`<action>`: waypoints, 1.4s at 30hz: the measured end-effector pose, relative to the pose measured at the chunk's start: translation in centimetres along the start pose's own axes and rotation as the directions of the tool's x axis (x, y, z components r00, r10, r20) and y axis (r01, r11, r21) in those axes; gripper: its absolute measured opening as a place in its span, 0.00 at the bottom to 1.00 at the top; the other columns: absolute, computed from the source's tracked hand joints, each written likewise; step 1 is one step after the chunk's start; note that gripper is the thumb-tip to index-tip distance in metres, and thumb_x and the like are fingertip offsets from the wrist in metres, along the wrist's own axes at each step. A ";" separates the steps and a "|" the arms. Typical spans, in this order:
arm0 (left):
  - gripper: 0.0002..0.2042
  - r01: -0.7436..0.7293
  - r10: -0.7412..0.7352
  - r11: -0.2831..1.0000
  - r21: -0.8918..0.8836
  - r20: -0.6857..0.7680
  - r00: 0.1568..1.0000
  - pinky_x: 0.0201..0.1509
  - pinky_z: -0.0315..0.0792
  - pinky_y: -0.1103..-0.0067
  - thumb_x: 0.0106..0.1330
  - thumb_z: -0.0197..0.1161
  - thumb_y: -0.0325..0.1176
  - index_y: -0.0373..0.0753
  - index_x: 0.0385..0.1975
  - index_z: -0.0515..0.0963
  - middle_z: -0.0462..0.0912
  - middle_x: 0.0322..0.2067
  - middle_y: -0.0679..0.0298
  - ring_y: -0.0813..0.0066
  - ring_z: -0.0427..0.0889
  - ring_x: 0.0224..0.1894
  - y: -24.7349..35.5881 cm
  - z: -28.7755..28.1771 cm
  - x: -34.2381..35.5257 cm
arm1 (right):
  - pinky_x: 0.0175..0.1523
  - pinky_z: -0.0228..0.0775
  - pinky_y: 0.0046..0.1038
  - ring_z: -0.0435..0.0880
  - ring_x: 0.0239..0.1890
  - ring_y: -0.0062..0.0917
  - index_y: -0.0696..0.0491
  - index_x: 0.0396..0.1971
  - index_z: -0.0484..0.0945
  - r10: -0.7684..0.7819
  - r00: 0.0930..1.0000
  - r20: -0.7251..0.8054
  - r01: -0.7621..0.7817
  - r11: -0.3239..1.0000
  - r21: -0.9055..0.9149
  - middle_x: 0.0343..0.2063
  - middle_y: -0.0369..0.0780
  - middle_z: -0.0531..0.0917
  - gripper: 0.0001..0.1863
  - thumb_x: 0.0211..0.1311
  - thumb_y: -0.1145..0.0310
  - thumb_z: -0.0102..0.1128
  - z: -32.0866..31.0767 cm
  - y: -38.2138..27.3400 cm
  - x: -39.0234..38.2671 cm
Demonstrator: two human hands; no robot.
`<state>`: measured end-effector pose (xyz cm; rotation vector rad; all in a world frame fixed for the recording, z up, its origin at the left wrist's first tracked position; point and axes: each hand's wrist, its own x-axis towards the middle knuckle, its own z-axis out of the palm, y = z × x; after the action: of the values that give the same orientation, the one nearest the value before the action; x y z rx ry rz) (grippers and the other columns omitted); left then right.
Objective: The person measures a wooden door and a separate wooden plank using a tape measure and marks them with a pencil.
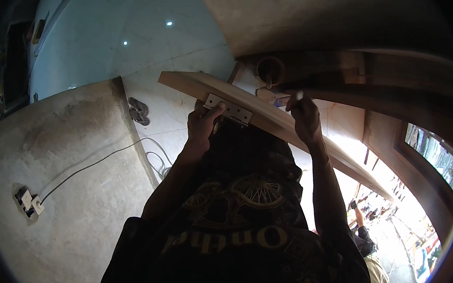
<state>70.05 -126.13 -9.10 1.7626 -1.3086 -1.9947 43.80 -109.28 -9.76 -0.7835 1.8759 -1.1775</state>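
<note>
Wooden board (276, 120), metal hinge (235, 112) on it at twelve o'clock, left hand (201, 126) gripping hinge at ten, right hand (307, 120) curled at two, cannot tell whether holding anything

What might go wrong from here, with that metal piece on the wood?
The hinge might slip out of line: the left hand's thumb presses it against the board's edge.
That thumb could get pinched or knocked, since it lies right on the plate.
Someone might snag a foot on the cable, which loops loosely on the floor beside the person.
</note>
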 end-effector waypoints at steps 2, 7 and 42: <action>0.19 0.040 -0.040 0.998 -0.050 0.010 0.999 0.41 0.75 0.77 0.66 0.75 0.49 0.36 0.37 0.84 0.84 0.28 0.64 0.74 0.83 0.31 -0.1 0.0 0.3 | 0.49 0.80 0.38 0.88 0.42 0.41 0.59 0.38 0.84 -0.215 0.964 0.155 0.251 0.928 -0.276 0.37 0.46 0.86 0.13 0.53 0.70 0.73 -0.2 -1.2 -1.4; 0.20 0.088 -0.077 0.989 -0.119 0.095 0.992 0.45 0.76 0.77 0.70 0.70 0.49 0.35 0.41 0.82 0.85 0.32 0.62 0.74 0.83 0.35 -0.1 -0.3 0.6 | 0.50 0.82 0.43 0.87 0.44 0.43 0.54 0.43 0.88 -0.151 0.975 0.165 0.212 0.859 -0.466 0.39 0.46 0.87 0.19 0.48 0.66 0.74 0.8 -2.0 -4.7; 0.14 0.158 -0.177 0.928 -0.339 -0.024 0.984 0.34 0.78 0.77 0.76 0.65 0.42 0.35 0.44 0.81 0.86 0.30 0.62 0.74 0.84 0.30 -7.9 -11.3 -12.3 | 0.49 0.84 0.44 0.90 0.41 0.46 0.53 0.46 0.88 -0.253 0.967 0.018 0.193 0.688 -0.699 0.38 0.49 0.89 0.20 0.52 0.62 0.73 -2.0 1.4 2.3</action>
<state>86.59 -119.03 -4.79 1.7945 -0.7633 -2.0893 40.76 -109.67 -11.14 -1.4291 2.3744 -0.5929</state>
